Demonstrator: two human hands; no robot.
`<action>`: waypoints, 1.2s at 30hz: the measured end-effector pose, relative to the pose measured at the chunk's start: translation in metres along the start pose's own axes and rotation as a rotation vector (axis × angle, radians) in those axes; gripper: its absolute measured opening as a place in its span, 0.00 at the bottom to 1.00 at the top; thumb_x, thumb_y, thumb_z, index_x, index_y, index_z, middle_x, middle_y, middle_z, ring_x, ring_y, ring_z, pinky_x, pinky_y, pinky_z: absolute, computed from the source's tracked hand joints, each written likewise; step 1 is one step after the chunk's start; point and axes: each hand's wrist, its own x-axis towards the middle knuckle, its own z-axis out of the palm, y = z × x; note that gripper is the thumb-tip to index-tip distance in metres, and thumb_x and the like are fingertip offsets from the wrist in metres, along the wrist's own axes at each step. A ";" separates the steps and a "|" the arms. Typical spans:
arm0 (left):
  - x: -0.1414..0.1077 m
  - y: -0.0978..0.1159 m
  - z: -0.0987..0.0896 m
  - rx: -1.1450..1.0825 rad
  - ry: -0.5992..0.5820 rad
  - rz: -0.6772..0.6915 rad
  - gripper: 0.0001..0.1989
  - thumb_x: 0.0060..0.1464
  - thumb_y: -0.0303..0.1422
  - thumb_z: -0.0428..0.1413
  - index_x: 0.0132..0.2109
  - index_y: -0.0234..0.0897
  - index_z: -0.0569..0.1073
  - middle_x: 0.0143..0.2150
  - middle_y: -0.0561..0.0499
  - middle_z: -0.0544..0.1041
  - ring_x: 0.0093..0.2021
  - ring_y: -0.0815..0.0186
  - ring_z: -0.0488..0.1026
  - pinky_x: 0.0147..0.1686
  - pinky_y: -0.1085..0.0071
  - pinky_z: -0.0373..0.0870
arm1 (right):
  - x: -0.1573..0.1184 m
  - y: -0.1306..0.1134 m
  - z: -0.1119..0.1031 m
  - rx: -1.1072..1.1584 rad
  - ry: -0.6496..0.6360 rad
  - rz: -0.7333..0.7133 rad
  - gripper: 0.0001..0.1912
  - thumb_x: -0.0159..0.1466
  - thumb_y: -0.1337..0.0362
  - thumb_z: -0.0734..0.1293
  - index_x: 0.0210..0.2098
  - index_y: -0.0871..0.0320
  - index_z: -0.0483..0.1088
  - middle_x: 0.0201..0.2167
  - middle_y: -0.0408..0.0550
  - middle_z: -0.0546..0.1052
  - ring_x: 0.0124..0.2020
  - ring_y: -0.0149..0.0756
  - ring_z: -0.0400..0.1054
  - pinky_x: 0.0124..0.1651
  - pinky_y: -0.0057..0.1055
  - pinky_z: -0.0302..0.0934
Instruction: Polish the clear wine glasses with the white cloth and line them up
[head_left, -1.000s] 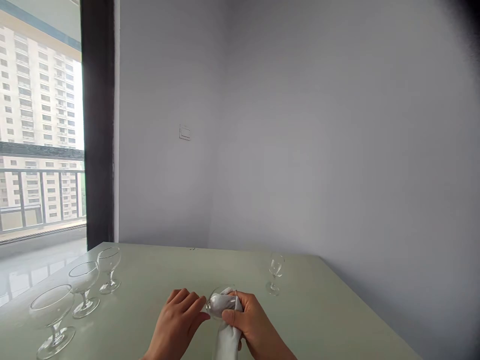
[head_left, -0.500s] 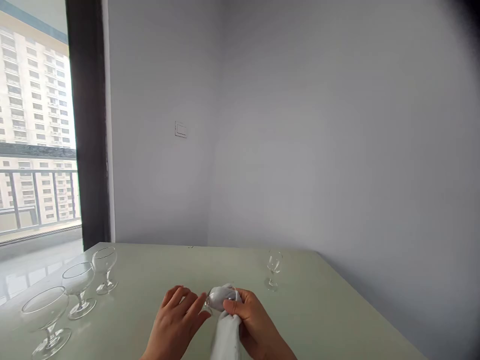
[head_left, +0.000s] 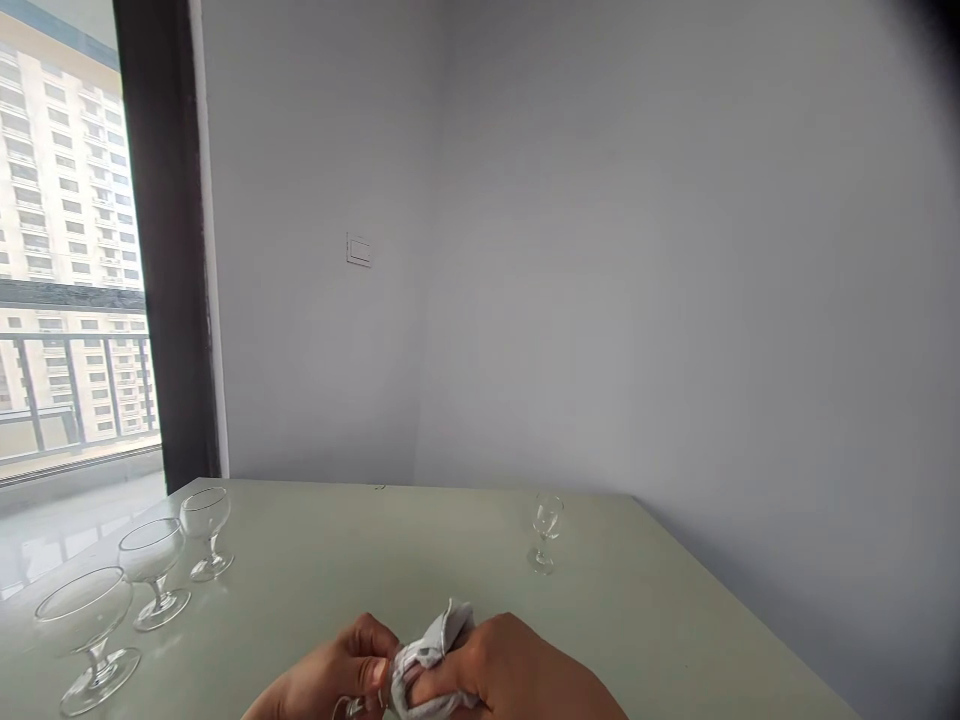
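At the bottom middle, my left hand (head_left: 334, 670) is closed around a small stemmed glass (head_left: 350, 708). Only a bit of the glass shows between and below the fingers; the rest is hidden. My right hand (head_left: 517, 665) grips a white cloth (head_left: 450, 632), with fingers pushed into its bunched folds against the glass. The cloth's top corner sticks up between the two hands. Both hands are close together, low over the near part of the table.
Three stemmed glasses stand upright in a row at the left: a near one (head_left: 86, 620), a middle one (head_left: 154, 560) and a far one (head_left: 208, 520). A smaller glass (head_left: 546, 520) stands at the back right of the pale green table (head_left: 660, 620). Grey walls (head_left: 600, 250) meet behind.
Both hands have come lower and nearer to me. My left hand, earlier loosely spread beside the glass, is now closed on it. The cloth has bunched up under my right hand.
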 end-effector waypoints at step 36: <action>0.055 -0.057 0.047 -0.482 0.388 0.258 0.24 0.35 0.49 0.63 0.36 0.38 0.74 0.21 0.58 0.68 0.19 0.75 0.60 0.22 0.76 0.52 | 0.061 0.063 0.079 -0.193 0.909 -0.432 0.21 0.62 0.68 0.60 0.54 0.48 0.64 0.53 0.48 0.70 0.52 0.43 0.65 0.51 0.38 0.62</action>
